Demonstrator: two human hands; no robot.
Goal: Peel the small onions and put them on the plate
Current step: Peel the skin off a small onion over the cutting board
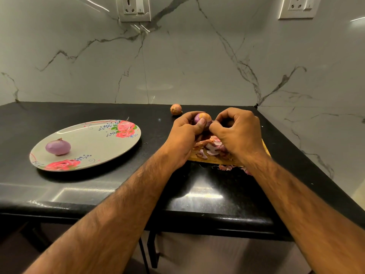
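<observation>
Left hand: the left hand (184,135) is up over the board, fingers curled round the held onion (203,118), thumb pressed flat on its purple face.
Right hand: the right hand (239,133) is hard against it, fingers curled in, thumb and forefinger pinching the held onion's right side, where the skin meets bare flesh.
Held onion: in the air between both hands, above the far end of the board. It is bare purple on the left and orange skin on the upper right. Fingers cover both ends, so I cannot tell which way its axis runs.
Peeled onion: the peeled onion (58,146) sits alone on the left part of the plate (94,139). It is upright, stem nub on top, root end down, its broad width running left to right.
Back onion: the back onion (175,109), with its skin on, is on the counter (98,194) near the wall (177,66), just beyond the left hand's fingers. It lies on its side, skin lines gathering toward the left; the tip itself is too small to make out.
Board: the board (198,158) is under both hands, mostly hidden.
Peels: the peels (214,146) are heaped on the board, and a few scraps spill off its near edge onto the counter.
Plate: floral, well to the left of the board, flat on the counter.
Wall: marbled, with one socket (133,7) above the middle and a second socket (298,5) to the right.
</observation>
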